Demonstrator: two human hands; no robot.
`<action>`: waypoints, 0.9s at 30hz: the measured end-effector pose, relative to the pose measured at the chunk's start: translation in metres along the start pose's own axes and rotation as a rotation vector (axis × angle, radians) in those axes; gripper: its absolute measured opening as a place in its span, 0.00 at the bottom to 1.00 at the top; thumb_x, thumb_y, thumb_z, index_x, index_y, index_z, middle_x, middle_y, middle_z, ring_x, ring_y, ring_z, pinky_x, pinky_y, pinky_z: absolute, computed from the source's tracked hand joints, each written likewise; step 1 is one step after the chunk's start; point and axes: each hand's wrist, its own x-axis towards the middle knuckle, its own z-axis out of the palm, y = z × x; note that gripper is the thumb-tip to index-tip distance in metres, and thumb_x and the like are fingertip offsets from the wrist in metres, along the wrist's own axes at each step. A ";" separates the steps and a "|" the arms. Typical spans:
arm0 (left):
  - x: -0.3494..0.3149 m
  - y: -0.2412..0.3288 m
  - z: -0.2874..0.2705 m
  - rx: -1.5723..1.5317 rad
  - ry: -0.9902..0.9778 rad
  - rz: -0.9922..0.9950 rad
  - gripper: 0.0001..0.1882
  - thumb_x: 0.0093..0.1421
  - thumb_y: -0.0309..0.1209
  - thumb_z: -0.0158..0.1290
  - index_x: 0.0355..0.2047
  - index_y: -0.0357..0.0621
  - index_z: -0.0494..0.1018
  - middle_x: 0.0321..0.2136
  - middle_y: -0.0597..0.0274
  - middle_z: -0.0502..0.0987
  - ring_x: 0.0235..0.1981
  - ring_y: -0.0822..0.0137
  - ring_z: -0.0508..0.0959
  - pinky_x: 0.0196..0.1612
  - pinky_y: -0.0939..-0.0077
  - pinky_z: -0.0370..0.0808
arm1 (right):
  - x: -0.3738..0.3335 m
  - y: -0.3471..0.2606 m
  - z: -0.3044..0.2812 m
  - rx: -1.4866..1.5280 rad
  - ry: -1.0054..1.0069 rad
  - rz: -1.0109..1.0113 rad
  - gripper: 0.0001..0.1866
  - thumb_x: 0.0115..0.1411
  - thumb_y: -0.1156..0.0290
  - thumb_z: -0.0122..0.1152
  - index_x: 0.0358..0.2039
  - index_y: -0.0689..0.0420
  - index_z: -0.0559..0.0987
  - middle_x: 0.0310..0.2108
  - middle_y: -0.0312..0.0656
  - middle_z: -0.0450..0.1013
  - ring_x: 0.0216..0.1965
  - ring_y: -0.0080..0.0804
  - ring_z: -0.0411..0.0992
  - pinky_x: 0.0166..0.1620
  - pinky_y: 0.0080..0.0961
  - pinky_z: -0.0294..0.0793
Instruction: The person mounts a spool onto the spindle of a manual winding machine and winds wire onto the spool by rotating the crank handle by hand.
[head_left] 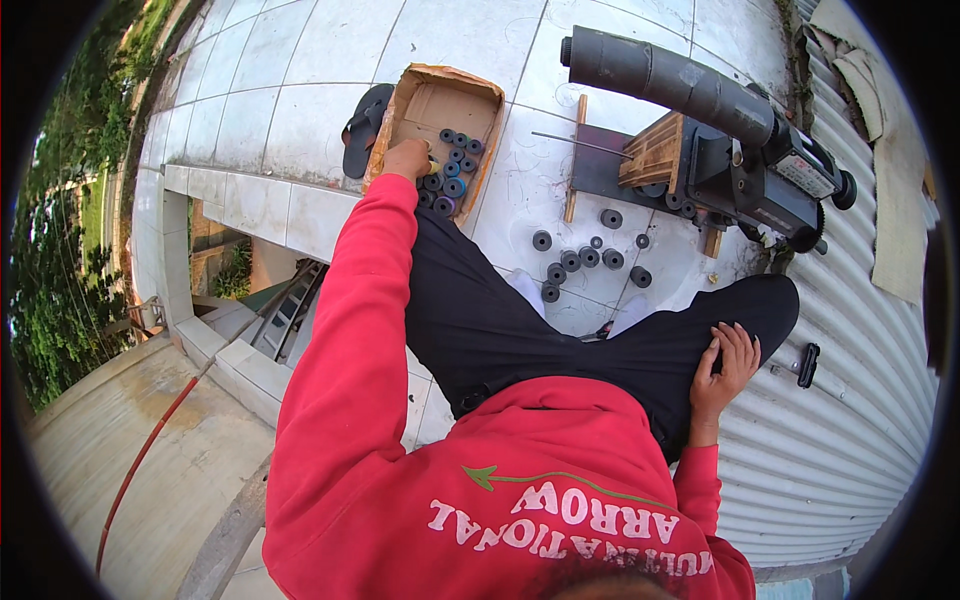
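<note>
In the head view, the left hand (406, 158) is reached into the near end of a cardboard box (425, 95) on the tiled floor (300, 110), its fingers curled among dark round rollers (452, 170); whether 1 is gripped cannot be told. The right hand (725, 368) is laid flat, fingers spread, on the right knee. More loose rollers (590, 258) are scattered further right, near a black machine (745, 160).
</note>
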 end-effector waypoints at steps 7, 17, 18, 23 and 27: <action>0.017 -0.011 0.025 0.013 0.114 -0.046 0.18 0.65 0.33 0.60 0.54 0.49 0.83 0.52 0.45 0.85 0.54 0.45 0.85 0.55 0.49 0.83 | 0.000 -0.004 0.001 0.011 -0.001 -0.004 0.10 0.66 0.75 0.59 0.44 0.54 0.86 0.50 0.37 0.83 0.61 0.40 0.76 0.74 0.49 0.58; 0.013 -0.016 0.023 -0.154 0.326 -0.092 0.13 0.66 0.27 0.56 0.51 0.45 0.81 0.51 0.43 0.85 0.53 0.42 0.85 0.55 0.46 0.82 | -0.001 -0.001 0.001 0.038 0.014 -0.004 0.09 0.66 0.76 0.60 0.44 0.54 0.86 0.50 0.36 0.83 0.61 0.39 0.76 0.74 0.49 0.58; 0.010 -0.020 0.020 -0.151 0.330 -0.098 0.13 0.66 0.27 0.56 0.51 0.45 0.81 0.51 0.43 0.85 0.53 0.42 0.85 0.55 0.46 0.82 | 0.000 -0.002 0.002 0.050 0.016 -0.007 0.09 0.66 0.76 0.61 0.44 0.54 0.86 0.50 0.36 0.83 0.61 0.39 0.76 0.74 0.49 0.58; -0.028 0.008 -0.020 -0.451 0.548 0.028 0.23 0.68 0.28 0.60 0.61 0.35 0.76 0.52 0.36 0.83 0.57 0.44 0.83 0.58 0.54 0.80 | 0.000 0.002 0.001 0.050 0.029 -0.001 0.09 0.66 0.75 0.62 0.44 0.54 0.86 0.49 0.36 0.83 0.61 0.38 0.76 0.74 0.48 0.58; -0.087 0.042 -0.046 -1.145 0.403 0.134 0.26 0.72 0.23 0.55 0.69 0.39 0.71 0.60 0.49 0.79 0.60 0.57 0.81 0.59 0.60 0.81 | 0.000 0.007 0.002 0.062 0.039 -0.012 0.09 0.66 0.75 0.62 0.44 0.54 0.86 0.50 0.35 0.83 0.62 0.37 0.75 0.74 0.48 0.58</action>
